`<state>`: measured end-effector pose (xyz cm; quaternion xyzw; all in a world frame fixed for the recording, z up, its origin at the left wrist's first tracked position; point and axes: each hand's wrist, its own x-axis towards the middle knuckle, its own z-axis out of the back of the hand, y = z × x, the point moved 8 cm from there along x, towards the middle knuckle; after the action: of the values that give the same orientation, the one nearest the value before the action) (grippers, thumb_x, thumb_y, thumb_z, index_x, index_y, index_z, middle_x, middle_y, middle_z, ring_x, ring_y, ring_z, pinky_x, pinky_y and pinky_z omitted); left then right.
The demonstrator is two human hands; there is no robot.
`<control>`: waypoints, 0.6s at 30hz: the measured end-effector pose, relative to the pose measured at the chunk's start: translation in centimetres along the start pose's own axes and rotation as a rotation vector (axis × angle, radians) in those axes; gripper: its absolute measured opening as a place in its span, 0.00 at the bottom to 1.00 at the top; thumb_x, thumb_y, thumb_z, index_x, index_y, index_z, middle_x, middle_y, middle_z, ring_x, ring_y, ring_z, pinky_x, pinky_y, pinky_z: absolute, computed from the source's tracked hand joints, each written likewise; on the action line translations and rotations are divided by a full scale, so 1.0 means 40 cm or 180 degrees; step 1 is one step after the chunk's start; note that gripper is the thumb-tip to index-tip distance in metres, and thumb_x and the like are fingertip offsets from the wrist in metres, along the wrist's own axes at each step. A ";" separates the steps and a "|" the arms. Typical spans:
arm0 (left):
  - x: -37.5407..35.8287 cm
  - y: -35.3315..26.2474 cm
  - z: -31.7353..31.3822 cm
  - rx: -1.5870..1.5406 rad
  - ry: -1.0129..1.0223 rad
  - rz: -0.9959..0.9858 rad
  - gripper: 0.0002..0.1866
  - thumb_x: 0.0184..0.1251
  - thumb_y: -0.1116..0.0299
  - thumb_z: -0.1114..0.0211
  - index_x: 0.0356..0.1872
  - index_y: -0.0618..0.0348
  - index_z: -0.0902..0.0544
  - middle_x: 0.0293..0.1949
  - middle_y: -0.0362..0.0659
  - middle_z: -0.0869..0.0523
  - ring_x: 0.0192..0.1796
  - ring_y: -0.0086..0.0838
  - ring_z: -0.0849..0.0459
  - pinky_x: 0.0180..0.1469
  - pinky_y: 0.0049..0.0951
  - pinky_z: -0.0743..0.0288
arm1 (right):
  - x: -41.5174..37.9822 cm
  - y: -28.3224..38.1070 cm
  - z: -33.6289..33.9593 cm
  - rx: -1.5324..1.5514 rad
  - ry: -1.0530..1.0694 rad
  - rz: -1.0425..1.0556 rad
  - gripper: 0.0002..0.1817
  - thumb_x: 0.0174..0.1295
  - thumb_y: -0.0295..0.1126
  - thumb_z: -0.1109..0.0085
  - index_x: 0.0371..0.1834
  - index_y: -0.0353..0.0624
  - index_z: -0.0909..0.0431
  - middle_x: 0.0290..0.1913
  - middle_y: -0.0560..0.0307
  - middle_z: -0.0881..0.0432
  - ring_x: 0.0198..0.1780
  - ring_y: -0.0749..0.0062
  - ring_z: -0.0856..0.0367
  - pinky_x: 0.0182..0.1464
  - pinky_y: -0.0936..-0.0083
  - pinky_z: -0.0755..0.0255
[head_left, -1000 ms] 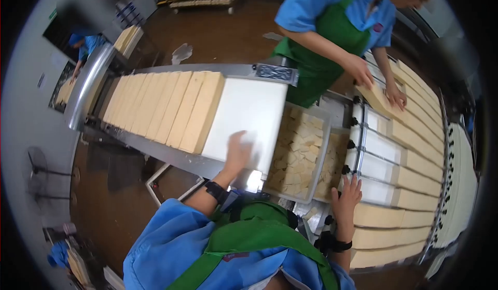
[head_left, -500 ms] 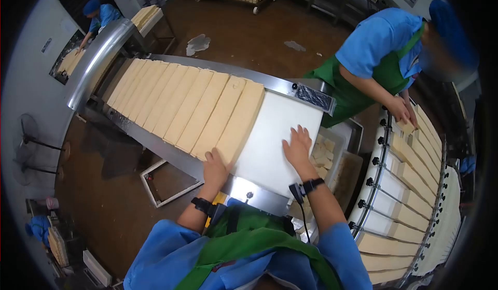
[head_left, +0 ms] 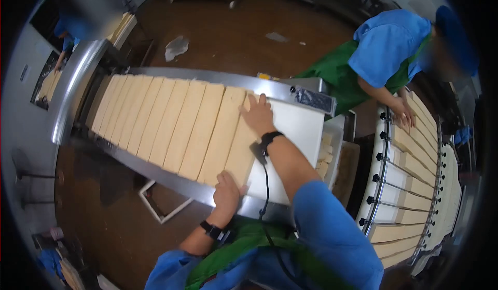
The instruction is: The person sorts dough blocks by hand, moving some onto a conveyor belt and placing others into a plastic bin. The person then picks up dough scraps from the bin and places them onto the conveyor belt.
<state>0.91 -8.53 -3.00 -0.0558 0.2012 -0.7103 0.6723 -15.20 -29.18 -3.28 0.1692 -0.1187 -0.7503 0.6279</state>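
Note:
A row of long, pale yellow slabs lies side by side across the white conveyor belt (head_left: pixel 295 129). Both my hands are on the last slab (head_left: pixel 244 147), the one nearest the bare belt. My left hand (head_left: pixel 226 199) closes on its near end, fingertips on the edge and thumb to the right. At the far end, my right hand (head_left: pixel 258 116) grips the slab from above with its fingers over the end; the undersides of the fingers are hidden. The neighbouring slab (head_left: pixel 222 134) lies close against its left side.
A co-worker in a green apron (head_left: pixel 340 67) stands at right, hands on slabs at a second conveyor (head_left: pixel 381 186). A white bin (head_left: pixel 334 150) with pale pieces stands between. Metal side rails (head_left: pixel 181 184) edge my conveyor; a curved metal cover (head_left: pixel 78 88) spans its far end.
My right hand has moved left from the bare belt onto the far end of the last slab. My left hand stays at the near end. The view has shifted.

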 end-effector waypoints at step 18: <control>-0.024 -0.353 -0.101 -0.0868 0.0668 -0.1531 0.42 0.46 0.65 0.27 0.60 0.65 0.43 0.51 0.63 0.39 0.53 0.60 0.32 0.55 0.46 0.30 | -0.494 -0.681 0.319 0.1651 -0.1709 -0.2687 0.46 0.43 0.43 0.32 0.65 0.43 0.48 0.66 0.34 0.50 0.60 0.35 0.35 0.59 0.55 0.33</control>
<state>-13.59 -6.50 -1.41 -0.1179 0.3442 -0.8175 0.4464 -41.89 -5.21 -0.18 0.1539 -0.3769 -0.8994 0.1589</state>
